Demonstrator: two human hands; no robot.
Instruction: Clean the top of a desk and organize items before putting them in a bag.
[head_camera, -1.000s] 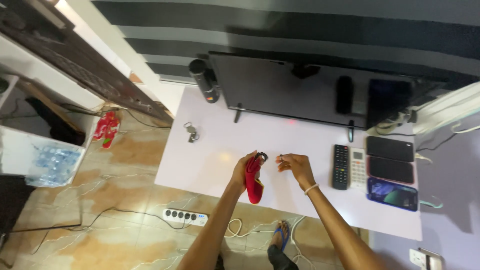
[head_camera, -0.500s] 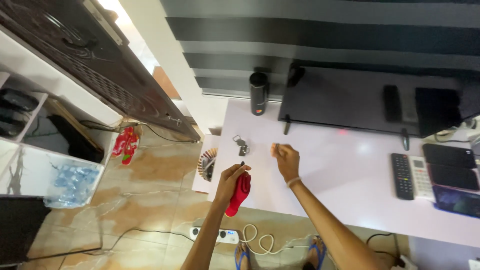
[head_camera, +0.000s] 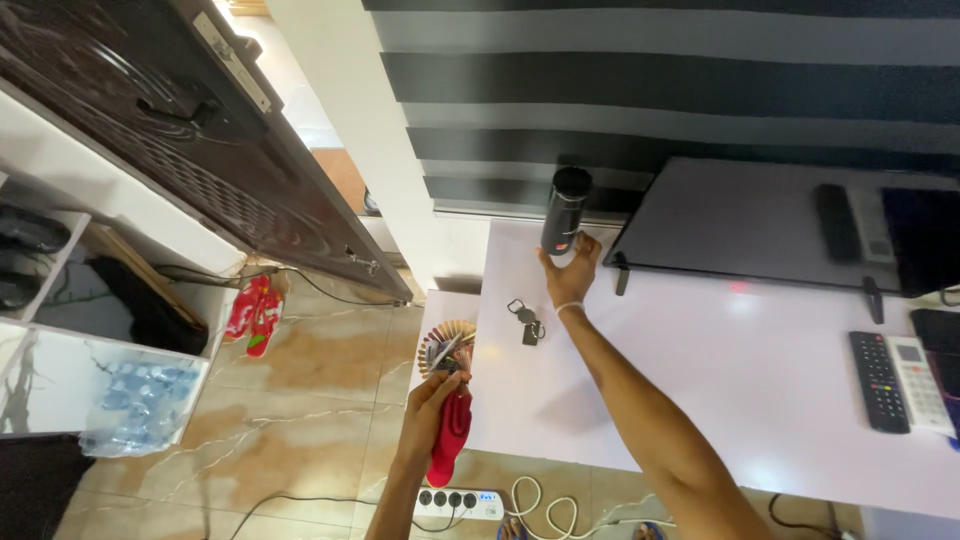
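Observation:
My left hand (head_camera: 430, 408) grips a red fabric item (head_camera: 449, 440) and holds it just off the left edge of the white table (head_camera: 760, 370), beside a round basket (head_camera: 446, 350). My right hand (head_camera: 570, 272) reaches to the far left corner of the table and closes around the base of a tall black cylinder-shaped bottle (head_camera: 565, 208). A bunch of keys (head_camera: 524, 322) lies on the table just left of my right forearm.
A flat black television (head_camera: 760, 220) stands at the back of the table. Two remote controls (head_camera: 898, 380) lie at the right. A power strip (head_camera: 460, 502) and cables lie on the tiled floor below. A dark door (head_camera: 200, 150) and red slippers (head_camera: 252, 310) are at the left.
The view has swung left. My right hand has gone from the table's middle to the black bottle at the back. My left hand with the red item has dropped off the table's left edge.

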